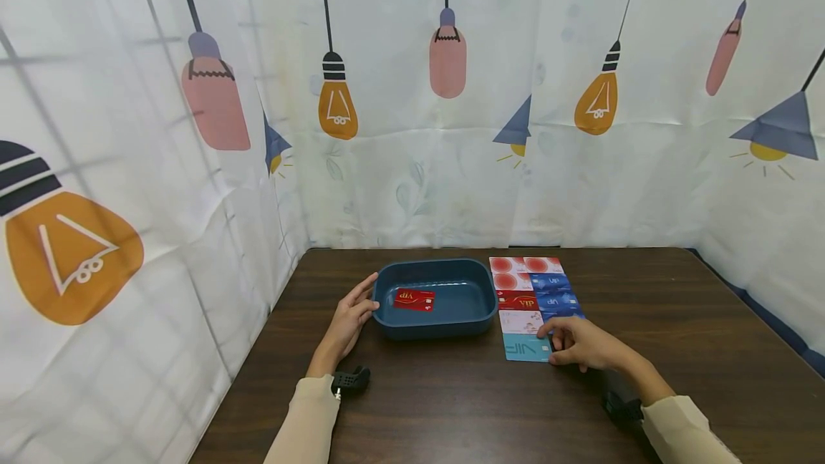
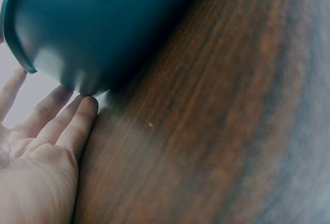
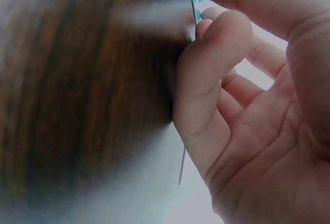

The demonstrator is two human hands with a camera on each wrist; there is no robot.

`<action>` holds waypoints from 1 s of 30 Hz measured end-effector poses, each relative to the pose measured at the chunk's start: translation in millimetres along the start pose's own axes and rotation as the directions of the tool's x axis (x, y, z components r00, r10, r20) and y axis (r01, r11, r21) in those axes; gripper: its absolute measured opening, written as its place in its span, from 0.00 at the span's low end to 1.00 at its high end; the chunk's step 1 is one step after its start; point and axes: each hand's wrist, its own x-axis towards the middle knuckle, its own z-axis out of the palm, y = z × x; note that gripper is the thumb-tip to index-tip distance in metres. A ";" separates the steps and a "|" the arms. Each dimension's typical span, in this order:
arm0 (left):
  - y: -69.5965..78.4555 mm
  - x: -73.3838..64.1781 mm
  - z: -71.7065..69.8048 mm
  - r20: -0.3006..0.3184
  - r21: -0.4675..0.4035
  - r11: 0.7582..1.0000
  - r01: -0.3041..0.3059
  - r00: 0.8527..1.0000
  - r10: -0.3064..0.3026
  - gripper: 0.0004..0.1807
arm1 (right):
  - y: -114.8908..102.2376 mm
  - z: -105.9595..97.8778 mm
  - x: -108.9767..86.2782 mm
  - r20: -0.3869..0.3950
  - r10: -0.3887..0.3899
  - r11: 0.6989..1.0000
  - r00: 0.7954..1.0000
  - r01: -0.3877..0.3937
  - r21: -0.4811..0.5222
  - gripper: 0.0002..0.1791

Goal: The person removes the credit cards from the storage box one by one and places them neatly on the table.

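A dark blue rectangular tray [image 1: 451, 330] stands on the table with a red VIP card [image 1: 414, 299] lying in it. My left hand [image 1: 349, 319] touches the tray's left end, its fingers extended; in the left wrist view the fingertips rest against the tray's wall. To the tray's right, several cards lie edge to edge in two columns. At the near end of the left column is a teal VIP card [image 1: 525, 348]. My right hand [image 1: 589, 344] holds that card's right end between thumb and curled index finger, and covers part of a blue card [image 1: 561, 303] behind it.
In the columns are a red VIP card [image 1: 518, 300], a pale pink card [image 1: 520, 321], blue VIP cards [image 1: 550, 283] and white cards with red circles [image 1: 508, 265]. The brown wooden table [image 1: 438, 399] ends at a white curtain [image 1: 399, 185] at the back and left.
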 end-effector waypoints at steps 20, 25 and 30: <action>-2.4 0.9 0.2 -0.003 0.005 1.000 -0.004 1.000 0.004 0.34 | 1.5 -5.2 0.4 -0.057 -0.039 0.999 0.998 0.040 0.007 0.22; -0.4 -0.3 0.0 -0.007 0.012 1.000 -0.005 1.000 0.005 0.34 | -23.1 -6.2 4.8 -0.163 -0.101 0.987 0.981 0.119 0.105 0.23; -1.1 -0.6 -0.3 0.000 0.014 1.000 -0.008 1.000 0.008 0.34 | -53.4 -3.4 17.7 -0.253 -0.237 0.955 0.938 0.273 0.119 0.21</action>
